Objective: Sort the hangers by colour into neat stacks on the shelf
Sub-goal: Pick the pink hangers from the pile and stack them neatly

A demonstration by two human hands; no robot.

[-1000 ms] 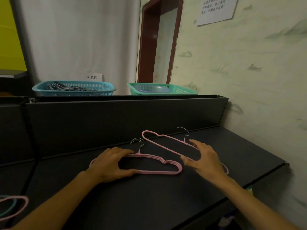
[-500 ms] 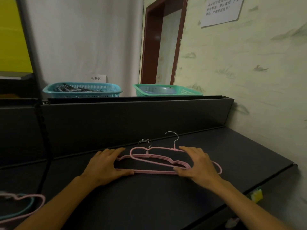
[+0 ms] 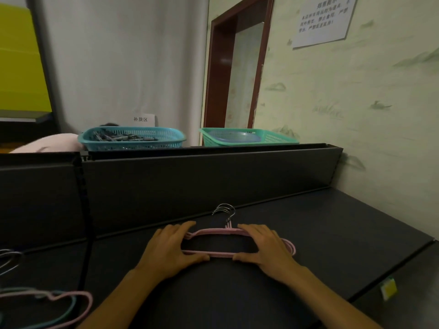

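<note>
Pink and blue hangers [image 3: 54,305] lie mixed in a loose heap at the near left corner of the dark shelf [image 3: 344,238], well apart from the hands. Further in, at the middle of the shelf, the left hand [image 3: 171,250] and the right hand [image 3: 266,248] bracket a stack of pink hangers [image 3: 221,254] lying flat on the surface. Each hand curls round one end of the stack: fingers lie over the far upper bar, thumbs press against the near lower bar, and the two thumb tips point toward each other without touching. The hangers sit closely aligned, one on another, and the right shoulder of the stack sticks out past the right hand. Their metal hooks [image 3: 224,211] bunch together just behind the stack, pointing toward the shelf's dark back panel [image 3: 190,181]. On top of that panel stand two plastic baskets: a blue basket [image 3: 133,138] on the left holding dark small items too blurred to name, and a green basket [image 3: 247,137] on the right. Behind them are a white wall, a brown door frame [image 3: 218,67], and a paper notice [image 3: 323,20] on the patterned wall at right.
</note>
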